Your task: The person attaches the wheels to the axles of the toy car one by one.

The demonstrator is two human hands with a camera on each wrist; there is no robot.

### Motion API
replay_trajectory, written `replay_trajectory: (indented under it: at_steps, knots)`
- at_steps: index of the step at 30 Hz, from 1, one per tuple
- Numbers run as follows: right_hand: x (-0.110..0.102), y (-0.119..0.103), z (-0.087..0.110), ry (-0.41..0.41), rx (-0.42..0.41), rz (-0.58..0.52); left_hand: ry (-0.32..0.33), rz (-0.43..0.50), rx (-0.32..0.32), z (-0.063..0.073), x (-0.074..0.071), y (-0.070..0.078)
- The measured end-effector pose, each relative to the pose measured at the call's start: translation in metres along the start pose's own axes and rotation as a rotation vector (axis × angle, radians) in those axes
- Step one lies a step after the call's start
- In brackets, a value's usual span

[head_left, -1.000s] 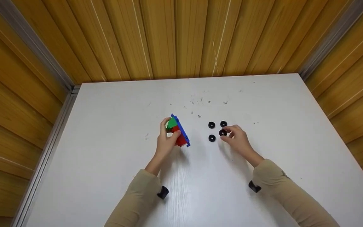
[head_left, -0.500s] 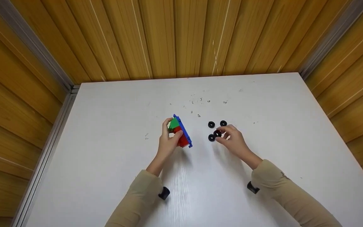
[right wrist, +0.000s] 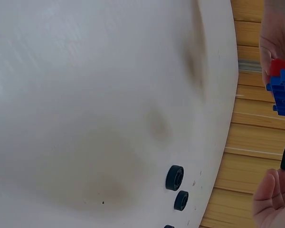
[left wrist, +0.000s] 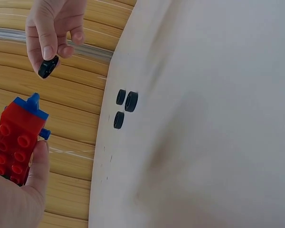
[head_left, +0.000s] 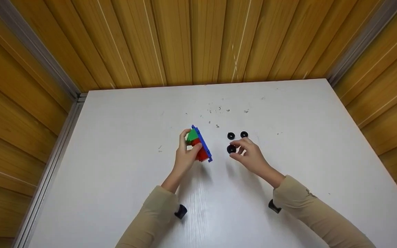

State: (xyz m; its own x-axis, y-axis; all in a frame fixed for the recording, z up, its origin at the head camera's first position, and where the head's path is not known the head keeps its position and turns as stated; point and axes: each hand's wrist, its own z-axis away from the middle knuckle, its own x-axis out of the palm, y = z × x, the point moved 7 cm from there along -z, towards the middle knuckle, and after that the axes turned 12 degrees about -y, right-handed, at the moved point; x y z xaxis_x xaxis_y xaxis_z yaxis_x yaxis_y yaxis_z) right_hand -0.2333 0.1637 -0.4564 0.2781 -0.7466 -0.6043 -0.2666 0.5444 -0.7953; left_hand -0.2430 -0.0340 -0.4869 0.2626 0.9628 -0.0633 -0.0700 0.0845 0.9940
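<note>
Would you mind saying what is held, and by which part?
The left hand holds the toy by its red block and green block; the right hand pinches a wheel by its edge.

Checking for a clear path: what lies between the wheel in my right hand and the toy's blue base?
Nothing: the head view shows a bare gap between the held wheel and the blue base, only white tabletop behind.

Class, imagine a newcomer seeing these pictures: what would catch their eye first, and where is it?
Probably the red, green and blue toy, the most vivid thing here, held in the left grip above the white table. Next comes the black wheel pinched in the right grip, to the toy's right in the head view. Three similar wheels lie close together on the table, clearest in the left wrist view.
</note>
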Motion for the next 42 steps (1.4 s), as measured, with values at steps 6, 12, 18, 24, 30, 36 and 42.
replay_trajectory:
  at_steps: [6, 12, 18, 24, 30, 36, 42]
  knots:
    - [0.004, -0.006, 0.000, -0.013, -0.010, -0.017, -0.004, 0.010, 0.022, 0.000, 0.002, 0.001]
    - [0.008, -0.014, -0.001, -0.039, -0.018, -0.038, -0.004, -0.006, -0.003, 0.001, 0.004, 0.001]
    - [0.012, -0.021, -0.002, -0.051, -0.046, -0.016, -0.025, -0.002, -0.026, 0.008, 0.007, 0.015]
    - [0.016, -0.029, -0.002, -0.047, -0.103, 0.003, -0.011, -0.034, -0.026, 0.017, 0.010, 0.032]
    - [0.019, -0.038, -0.002, -0.039, -0.167, 0.028, -0.026, -0.018, -0.012, 0.018, 0.013, 0.032]
    - [0.024, -0.041, -0.002, -0.047, -0.181, 0.048, -0.029, -0.029, 0.003, 0.017, 0.015, 0.032]
    - [0.029, -0.044, -0.002, -0.066, -0.181, 0.090, -0.022, -0.059, 0.014, 0.017, 0.017, 0.034]
